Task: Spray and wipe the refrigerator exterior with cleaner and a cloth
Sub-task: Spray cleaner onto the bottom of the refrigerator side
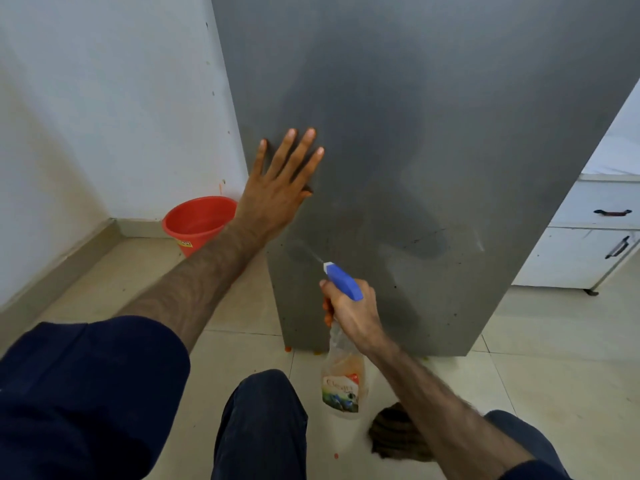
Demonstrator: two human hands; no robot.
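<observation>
The grey side of the refrigerator [433, 133] fills the upper middle of the head view. My left hand [280, 181] presses flat on it near its left edge, fingers straight and spread. My right hand [353, 313] grips the neck of a clear spray bottle [343, 386] with a blue trigger head whose white nozzle points up and left at the panel. A thin mist streak runs from the nozzle to the panel. A dark brown cloth [394, 431] lies on the floor tiles under my right forearm.
A red bucket [197, 223] stands in the corner left of the refrigerator, against the white wall. White cabinets with dark handles [595, 244] stand at the right. My knees in dark trousers sit low in the view, on beige floor tiles.
</observation>
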